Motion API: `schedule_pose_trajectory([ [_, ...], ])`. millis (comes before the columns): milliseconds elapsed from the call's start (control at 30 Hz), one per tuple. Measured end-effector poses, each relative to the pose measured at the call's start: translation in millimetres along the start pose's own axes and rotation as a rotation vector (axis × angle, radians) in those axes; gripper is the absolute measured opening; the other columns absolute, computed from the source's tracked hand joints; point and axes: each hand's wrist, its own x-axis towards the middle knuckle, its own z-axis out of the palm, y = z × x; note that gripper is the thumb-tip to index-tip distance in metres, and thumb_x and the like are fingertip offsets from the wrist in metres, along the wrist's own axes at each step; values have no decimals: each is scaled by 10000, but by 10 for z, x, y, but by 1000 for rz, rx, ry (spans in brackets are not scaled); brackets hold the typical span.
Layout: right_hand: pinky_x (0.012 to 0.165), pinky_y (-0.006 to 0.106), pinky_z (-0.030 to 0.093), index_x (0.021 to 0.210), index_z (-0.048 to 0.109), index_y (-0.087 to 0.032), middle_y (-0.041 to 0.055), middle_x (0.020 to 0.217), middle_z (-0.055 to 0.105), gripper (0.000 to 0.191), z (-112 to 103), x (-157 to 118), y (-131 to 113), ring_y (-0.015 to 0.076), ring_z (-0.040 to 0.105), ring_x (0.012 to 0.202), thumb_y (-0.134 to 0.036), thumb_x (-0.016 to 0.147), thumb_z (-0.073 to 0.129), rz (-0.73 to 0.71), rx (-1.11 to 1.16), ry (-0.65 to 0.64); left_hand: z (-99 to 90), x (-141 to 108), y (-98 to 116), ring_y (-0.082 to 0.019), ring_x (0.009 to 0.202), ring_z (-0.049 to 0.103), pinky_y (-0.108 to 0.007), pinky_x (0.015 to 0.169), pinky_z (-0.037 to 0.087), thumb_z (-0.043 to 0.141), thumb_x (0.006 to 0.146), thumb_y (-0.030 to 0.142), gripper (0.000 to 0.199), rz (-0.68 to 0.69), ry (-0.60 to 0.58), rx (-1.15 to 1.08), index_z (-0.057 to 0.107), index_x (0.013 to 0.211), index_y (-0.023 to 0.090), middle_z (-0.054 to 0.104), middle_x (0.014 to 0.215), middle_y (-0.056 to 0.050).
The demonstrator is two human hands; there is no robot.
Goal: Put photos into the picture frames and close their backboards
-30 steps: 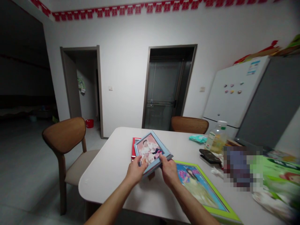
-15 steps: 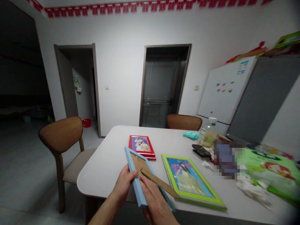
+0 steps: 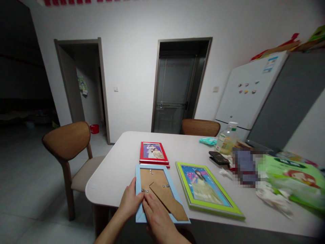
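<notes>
A light blue picture frame [image 3: 138,179] shows its brown backing board, metal clips and a brown stand flap, near the table's front edge. My left hand [image 3: 130,201] grips its left side, thumb on the rim by a clip. My right hand [image 3: 158,215] lies over the lower part of the backing, fingertips close to that same clip; its thumb is hidden. Just behind lies a red frame [image 3: 154,153] with a photo, on top of another red one. To the right a green frame [image 3: 207,189] lies face up.
On the white table [image 3: 114,169] at the right are a bottle [image 3: 225,140], a black wallet-like item [image 3: 218,159], a teal packet [image 3: 208,141], crumpled tissues [image 3: 273,198] and a green package [image 3: 291,179]. Wooden chairs stand at the left [image 3: 67,140] and behind the table [image 3: 200,127].
The blue frame has been turned flatter, so more of its back shows. My right hand has shifted slightly left over the backing. The view has tilted down a little.
</notes>
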Motion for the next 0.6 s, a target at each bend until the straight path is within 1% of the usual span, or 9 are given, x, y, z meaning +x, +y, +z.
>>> schedule_pose_trajectory([
  [100,990,384,268,1208,402,-116,153,1288,358,659,-131,-14,24,258,303,1191,-190,585,603,-52,121,-31,-3,-25,2,-207,1048,471,-273,882,334,454,680,193,577,-23,4,179,314,1226,69,496,1177,-131],
  [167,970,341,297,1173,446,-155,118,1252,414,584,-282,-23,108,223,358,1154,-276,621,593,-73,180,-26,4,-38,4,-219,1081,438,-291,909,304,442,689,190,584,-28,7,261,300,1237,50,469,1203,-140],
  [200,953,323,313,1154,467,-162,110,1224,445,508,-361,-21,177,205,388,1129,-289,669,549,-50,187,-7,7,-45,6,-222,1096,422,-294,920,291,438,692,190,584,-29,8,286,298,1240,44,458,1214,-141],
  [233,938,312,322,1134,486,-155,114,1199,466,440,-431,-13,264,195,410,1105,-282,714,495,3,173,25,9,-52,8,-222,1107,411,-294,928,281,437,694,192,585,-30,6,301,296,1242,42,450,1222,-139],
  [300,924,311,321,1098,517,-111,142,1165,486,381,-529,21,471,199,430,1077,-232,749,424,154,103,94,8,-69,11,-218,1115,404,-288,937,273,441,693,200,591,-29,-5,311,293,1245,45,439,1233,-132],
  [367,900,303,326,997,584,-105,142,1106,521,324,-554,71,679,204,454,1032,-172,730,412,252,32,116,6,-85,10,-212,1121,398,-284,945,265,444,688,204,600,-20,-16,317,291,1246,46,424,1247,-129],
  [433,864,279,335,848,638,-130,114,1013,562,268,-519,125,836,192,477,970,-135,710,408,272,-12,121,6,-96,3,-203,1128,390,-278,954,253,438,687,202,601,-5,-21,328,289,1247,47,407,1261,-125],
  [500,831,256,337,739,649,-144,93,930,578,248,-461,176,923,177,485,913,-117,704,405,271,-37,140,10,-102,-6,-192,1134,385,-266,961,240,433,687,199,598,2,-23,339,289,1248,50,397,1270,-121],
  [600,791,242,338,701,649,-144,90,872,577,243,-404,229,959,169,476,863,-112,710,408,277,-59,175,16,-104,-15,-178,1138,380,-243,967,224,436,681,192,600,-1,-28,331,293,1249,59,393,1275,-112],
])
